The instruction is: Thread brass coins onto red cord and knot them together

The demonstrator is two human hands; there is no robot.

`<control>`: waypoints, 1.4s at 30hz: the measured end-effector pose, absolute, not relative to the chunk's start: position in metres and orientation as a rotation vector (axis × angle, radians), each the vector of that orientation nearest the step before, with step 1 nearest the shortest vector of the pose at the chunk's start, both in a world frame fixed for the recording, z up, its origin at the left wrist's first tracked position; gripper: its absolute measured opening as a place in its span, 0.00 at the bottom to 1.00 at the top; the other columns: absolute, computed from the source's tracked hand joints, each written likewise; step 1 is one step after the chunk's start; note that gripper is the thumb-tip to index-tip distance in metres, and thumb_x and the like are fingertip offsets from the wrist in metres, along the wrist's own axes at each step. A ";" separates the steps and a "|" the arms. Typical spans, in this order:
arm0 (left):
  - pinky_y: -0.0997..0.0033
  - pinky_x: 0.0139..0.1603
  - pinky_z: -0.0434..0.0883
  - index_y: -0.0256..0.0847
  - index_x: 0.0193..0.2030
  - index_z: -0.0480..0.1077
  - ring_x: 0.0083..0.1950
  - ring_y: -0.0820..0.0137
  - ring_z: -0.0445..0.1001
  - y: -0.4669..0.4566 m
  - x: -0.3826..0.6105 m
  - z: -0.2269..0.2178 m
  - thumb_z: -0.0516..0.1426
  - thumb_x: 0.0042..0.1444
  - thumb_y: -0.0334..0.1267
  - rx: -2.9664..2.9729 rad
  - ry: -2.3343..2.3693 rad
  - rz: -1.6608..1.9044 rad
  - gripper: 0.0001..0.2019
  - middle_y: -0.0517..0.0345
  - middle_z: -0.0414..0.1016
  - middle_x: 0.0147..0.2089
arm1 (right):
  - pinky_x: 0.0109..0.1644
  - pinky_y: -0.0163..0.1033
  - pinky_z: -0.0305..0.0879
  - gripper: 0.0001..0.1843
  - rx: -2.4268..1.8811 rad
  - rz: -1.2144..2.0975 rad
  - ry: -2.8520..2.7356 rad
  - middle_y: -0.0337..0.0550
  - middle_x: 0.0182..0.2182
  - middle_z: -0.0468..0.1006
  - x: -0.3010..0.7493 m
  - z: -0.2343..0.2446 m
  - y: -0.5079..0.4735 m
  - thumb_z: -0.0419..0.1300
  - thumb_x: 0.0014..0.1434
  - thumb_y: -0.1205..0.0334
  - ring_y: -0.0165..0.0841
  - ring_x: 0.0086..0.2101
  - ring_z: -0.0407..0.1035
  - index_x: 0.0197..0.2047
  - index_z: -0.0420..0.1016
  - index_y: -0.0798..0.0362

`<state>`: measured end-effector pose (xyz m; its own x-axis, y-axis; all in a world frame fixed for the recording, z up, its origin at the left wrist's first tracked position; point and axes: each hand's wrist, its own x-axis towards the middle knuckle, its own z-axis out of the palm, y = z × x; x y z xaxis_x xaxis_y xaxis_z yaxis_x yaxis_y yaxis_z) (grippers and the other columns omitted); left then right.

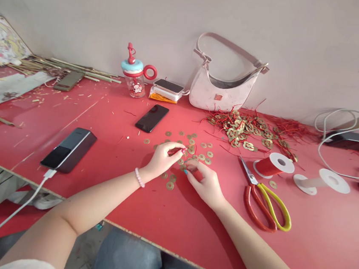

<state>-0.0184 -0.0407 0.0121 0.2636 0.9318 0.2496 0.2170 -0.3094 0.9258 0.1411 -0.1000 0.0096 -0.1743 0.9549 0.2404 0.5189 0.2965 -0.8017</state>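
L hand [161,160], ctr of frame, has thumb + index tips pinched together, apparently on thin red thread [186,155]; R hand [205,183], just right of ctr, has tips curled by the coins, can't tell if they're gripping one. Holed coins [169,187], scattered mid-frame on the red tabletop [158,218], are prob. light, stiff, a bit slippery: best held by the rim; thread's likely soft/limp, so take it nr its end.

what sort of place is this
Probably a small craft workspace, perhaps informal: loose holed brass-coloured discs lie on a red tabletop, with a heap of similar pieces and red strands behind, and scissors beside a spool of red thread.
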 end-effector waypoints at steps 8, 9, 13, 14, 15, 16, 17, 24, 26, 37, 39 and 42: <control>0.69 0.39 0.72 0.37 0.41 0.71 0.40 0.70 0.74 -0.037 -0.022 0.011 0.54 0.55 0.37 1.708 1.067 1.143 0.09 0.51 0.75 0.41 | 0.41 0.39 0.68 0.11 -1.383 0.442 -1.917 0.42 0.34 0.77 0.151 0.001 -0.093 0.51 0.56 0.65 0.33 0.34 0.72 0.40 0.72 0.50; 0.70 0.39 0.72 0.37 0.41 0.71 0.39 0.70 0.74 -0.037 -0.022 0.011 0.54 0.55 0.37 1.733 1.062 1.135 0.09 0.51 0.75 0.41 | 0.40 0.39 0.68 0.10 -1.371 0.400 -1.959 0.43 0.33 0.77 0.152 0.001 -0.093 0.51 0.56 0.65 0.33 0.33 0.71 0.38 0.72 0.50; 0.69 0.40 0.71 0.38 0.39 0.73 0.40 0.70 0.73 -0.035 -0.020 0.011 0.54 0.55 0.35 1.890 1.033 1.076 0.08 0.52 0.75 0.40 | 0.40 0.40 0.64 0.11 -1.232 0.266 -2.100 0.44 0.32 0.76 0.153 0.005 -0.094 0.50 0.57 0.68 0.33 0.34 0.68 0.37 0.72 0.50; 0.70 0.40 0.71 0.38 0.38 0.73 0.39 0.70 0.73 -0.036 -0.020 0.011 0.53 0.55 0.35 1.930 1.015 1.055 0.08 0.52 0.75 0.39 | 0.41 0.41 0.63 0.10 -1.204 0.227 -2.105 0.44 0.34 0.75 0.153 0.007 -0.094 0.50 0.57 0.68 0.34 0.36 0.68 0.38 0.71 0.49; 0.70 0.40 0.70 0.38 0.38 0.73 0.39 0.70 0.73 -0.036 -0.019 0.012 0.53 0.56 0.34 1.968 0.990 1.027 0.08 0.53 0.75 0.38 | 0.42 0.42 0.62 0.10 -1.186 0.184 -2.095 0.44 0.35 0.75 0.153 0.007 -0.095 0.50 0.57 0.68 0.35 0.37 0.67 0.38 0.71 0.49; 0.70 0.38 0.70 0.38 0.38 0.73 0.37 0.70 0.72 -0.037 -0.019 0.012 0.53 0.56 0.34 2.004 0.954 0.993 0.09 0.53 0.74 0.37 | 0.43 0.43 0.61 0.10 -1.181 0.142 -2.072 0.45 0.37 0.75 0.153 0.008 -0.095 0.50 0.57 0.68 0.35 0.39 0.67 0.39 0.71 0.49; 0.71 0.37 0.70 0.38 0.39 0.73 0.36 0.71 0.72 -0.038 -0.019 0.012 0.53 0.56 0.34 2.038 0.911 0.960 0.09 0.53 0.74 0.37 | 0.45 0.44 0.60 0.10 -1.185 0.105 -2.042 0.45 0.38 0.74 0.153 0.009 -0.095 0.51 0.57 0.68 0.36 0.41 0.66 0.39 0.70 0.49; 0.70 0.41 0.69 0.40 0.40 0.73 0.38 0.71 0.71 -0.041 -0.021 0.013 0.52 0.57 0.31 2.207 0.696 0.803 0.09 0.54 0.73 0.39 | 0.41 0.41 0.63 0.08 -1.379 0.269 -1.824 0.43 0.33 0.75 0.154 0.006 -0.093 0.50 0.58 0.66 0.35 0.35 0.68 0.37 0.70 0.50; 0.70 0.42 0.70 0.40 0.40 0.73 0.39 0.71 0.72 -0.041 -0.021 0.013 0.52 0.57 0.32 2.189 0.703 0.820 0.09 0.54 0.74 0.39 | 0.37 0.38 0.64 0.08 -1.433 0.413 -1.737 0.42 0.31 0.76 0.153 0.006 -0.093 0.50 0.57 0.65 0.33 0.32 0.69 0.37 0.70 0.50; 0.68 0.44 0.71 0.39 0.41 0.72 0.41 0.70 0.73 -0.043 -0.020 0.014 0.53 0.56 0.34 2.058 0.800 0.895 0.09 0.53 0.75 0.41 | 0.33 0.34 0.67 0.06 -1.469 0.834 -1.494 0.39 0.25 0.76 0.149 0.013 -0.093 0.55 0.54 0.61 0.30 0.27 0.71 0.32 0.72 0.52; 0.68 0.45 0.70 0.39 0.41 0.72 0.42 0.70 0.73 -0.043 -0.020 0.014 0.53 0.56 0.33 2.056 0.788 0.907 0.09 0.54 0.75 0.41 | 0.34 0.35 0.67 0.07 -1.463 0.857 -1.496 0.39 0.24 0.76 0.149 0.013 -0.093 0.55 0.54 0.60 0.30 0.27 0.71 0.31 0.72 0.52; 0.69 0.44 0.70 0.39 0.41 0.73 0.41 0.71 0.73 -0.043 -0.021 0.015 0.54 0.56 0.33 2.061 0.771 0.932 0.08 0.54 0.75 0.40 | 0.34 0.35 0.67 0.07 -1.458 0.872 -1.505 0.39 0.25 0.76 0.150 0.013 -0.094 0.55 0.54 0.60 0.30 0.27 0.71 0.32 0.72 0.53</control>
<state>-0.0205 -0.0425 0.0145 0.5567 0.7478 0.3617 0.2148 -0.5502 0.8069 0.1499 -0.0938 0.0129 0.0350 0.9942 0.1021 0.4058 0.0792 -0.9105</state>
